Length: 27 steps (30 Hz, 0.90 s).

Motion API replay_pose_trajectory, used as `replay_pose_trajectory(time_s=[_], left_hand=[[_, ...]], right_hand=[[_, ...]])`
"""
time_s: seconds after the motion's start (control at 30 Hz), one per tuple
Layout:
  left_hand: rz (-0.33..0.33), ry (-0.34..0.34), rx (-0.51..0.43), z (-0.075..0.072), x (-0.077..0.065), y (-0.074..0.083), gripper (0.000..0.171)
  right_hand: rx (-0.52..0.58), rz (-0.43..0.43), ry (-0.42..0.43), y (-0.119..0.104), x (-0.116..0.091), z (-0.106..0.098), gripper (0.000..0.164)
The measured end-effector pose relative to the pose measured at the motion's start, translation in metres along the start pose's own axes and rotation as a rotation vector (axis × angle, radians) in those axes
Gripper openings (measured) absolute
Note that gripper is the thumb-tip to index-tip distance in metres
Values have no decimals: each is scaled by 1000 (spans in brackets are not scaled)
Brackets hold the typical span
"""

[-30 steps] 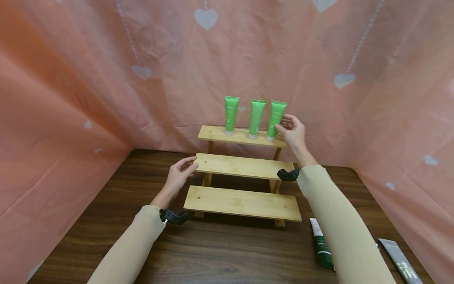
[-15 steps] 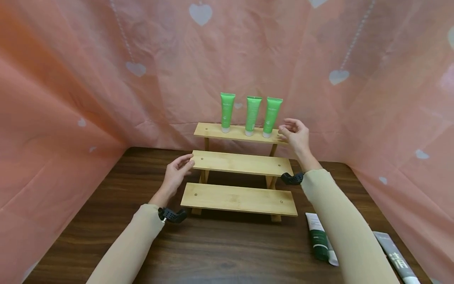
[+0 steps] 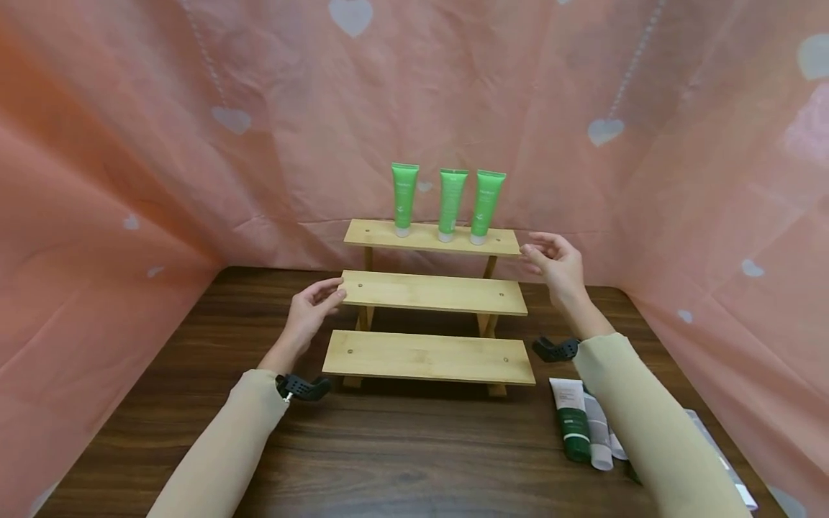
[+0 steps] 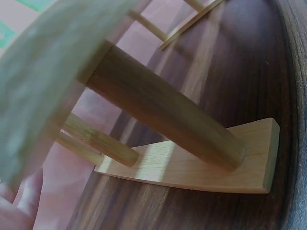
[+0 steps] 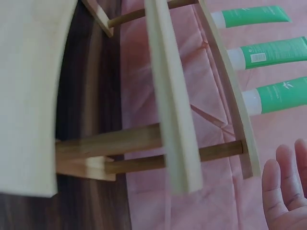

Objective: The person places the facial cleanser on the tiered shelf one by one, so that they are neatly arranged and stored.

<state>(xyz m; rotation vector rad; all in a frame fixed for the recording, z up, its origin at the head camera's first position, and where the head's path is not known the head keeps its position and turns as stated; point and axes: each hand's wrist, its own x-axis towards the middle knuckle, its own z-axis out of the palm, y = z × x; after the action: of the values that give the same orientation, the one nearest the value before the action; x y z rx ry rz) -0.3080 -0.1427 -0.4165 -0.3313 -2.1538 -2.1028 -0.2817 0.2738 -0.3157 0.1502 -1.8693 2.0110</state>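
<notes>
Three green tubes stand upright on white caps along the top tier of a light wooden three-tier shelf: a left tube (image 3: 404, 198), a middle tube (image 3: 450, 203) and a right tube (image 3: 486, 205). My left hand (image 3: 307, 316) is at the left end of the middle tier (image 3: 427, 291), its fingertips seeming to touch the board's edge. Off the top tier's right end, my right hand (image 3: 560, 270) has loosely bent fingers and holds nothing. Its fingers (image 5: 283, 179) are apart from the nearest green tube (image 5: 283, 96) in the right wrist view.
On the brown wooden table (image 3: 401, 446), a white and dark green tube (image 3: 571, 421) lies beside a grey tube (image 3: 597, 432) at the front right. Another grey tube (image 3: 719, 453) lies farther right, partly behind the sleeve. A pink heart-patterned cloth (image 3: 291, 158) surrounds the table.
My right hand has let go of the right green tube and drawn away to the right and downward. The left hand stays at the middle tier's end. The head view has shifted slightly.
</notes>
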Motion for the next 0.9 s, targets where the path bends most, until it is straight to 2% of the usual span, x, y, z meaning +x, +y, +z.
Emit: replay_pose_trajectory(time_s=[0.2, 0.4, 0.6, 0.77, 0.9], left_hand=[[-15, 18, -29, -2, -1, 0, 46], [-33, 12, -51, -2, -2, -1, 47], [-52, 16, -52, -1, -4, -1, 48], [-55, 13, -56, 0, -4, -1, 49], [-51, 17, -55, 0, -3, -2, 49]], right_hand=[[-46, -25, -72, 2, -19, -12, 22], [-106, -36, -149, 7, -39, -19, 23], [-127, -35, -159, 14, -51, -26, 24], [-121, -9, -166, 18, -63, -36, 28], [-148, 20, -179, 22, -73, -47, 26]])
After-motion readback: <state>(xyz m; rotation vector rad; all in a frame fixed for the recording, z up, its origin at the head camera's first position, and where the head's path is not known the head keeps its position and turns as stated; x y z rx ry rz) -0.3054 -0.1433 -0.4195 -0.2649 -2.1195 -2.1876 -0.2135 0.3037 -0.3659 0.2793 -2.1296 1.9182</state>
